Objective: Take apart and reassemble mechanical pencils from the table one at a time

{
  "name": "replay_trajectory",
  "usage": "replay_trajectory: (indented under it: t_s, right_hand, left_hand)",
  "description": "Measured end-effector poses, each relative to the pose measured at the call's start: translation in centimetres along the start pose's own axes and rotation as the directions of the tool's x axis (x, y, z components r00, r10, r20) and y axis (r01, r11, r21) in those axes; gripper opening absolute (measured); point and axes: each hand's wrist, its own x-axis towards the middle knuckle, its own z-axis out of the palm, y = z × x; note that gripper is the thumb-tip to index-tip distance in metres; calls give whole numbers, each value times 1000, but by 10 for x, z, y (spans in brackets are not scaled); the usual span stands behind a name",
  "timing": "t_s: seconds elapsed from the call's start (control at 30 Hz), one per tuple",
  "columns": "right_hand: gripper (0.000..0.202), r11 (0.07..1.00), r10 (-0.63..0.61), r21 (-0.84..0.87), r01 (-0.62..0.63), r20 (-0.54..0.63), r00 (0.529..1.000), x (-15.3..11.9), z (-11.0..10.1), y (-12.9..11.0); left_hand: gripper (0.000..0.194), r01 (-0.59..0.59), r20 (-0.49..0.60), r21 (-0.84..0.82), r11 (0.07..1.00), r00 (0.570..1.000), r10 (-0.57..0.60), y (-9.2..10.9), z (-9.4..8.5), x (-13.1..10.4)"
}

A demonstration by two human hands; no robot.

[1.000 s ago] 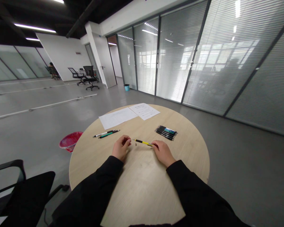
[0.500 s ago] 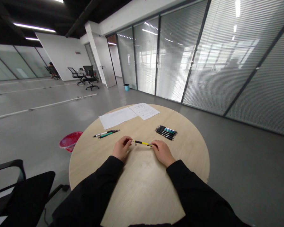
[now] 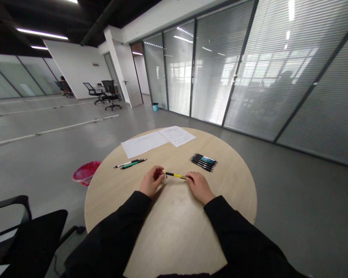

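A yellow and black pen lies crosswise between my two hands, just over the round wooden table. My right hand pinches its right end. At its left end, the fingertips of my left hand are curled round the tip; how firmly they touch it is hard to see. Several dark pens lie side by side in a row beyond my right hand. Farther left, a white and black pen and a green and black pen lie near each other.
Two paper sheets lie at the table's far edge. A red basket stands on the floor to the left, above a black chair. Farther off are office chairs, a blue bin and glass partitions.
My left hand has shifted slightly right, and its fingers now cover more of the pen's left tip. My right hand and the other pens have stayed put.
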Motion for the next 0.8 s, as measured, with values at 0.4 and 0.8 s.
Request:
replay_trajectory:
  t_s: [0.4, 0.8]
  right_hand:
    - [16, 1000, -6, 12, 6, -1, 1000, 0, 1, 0]
    - [16, 1000, 9, 24, -10, 8, 1000, 0, 3, 0]
  left_hand:
    - [20, 62, 20, 1, 998, 998, -62, -5, -2, 2]
    - [29, 105, 15, -82, 991, 994, -104, -4, -1, 2]
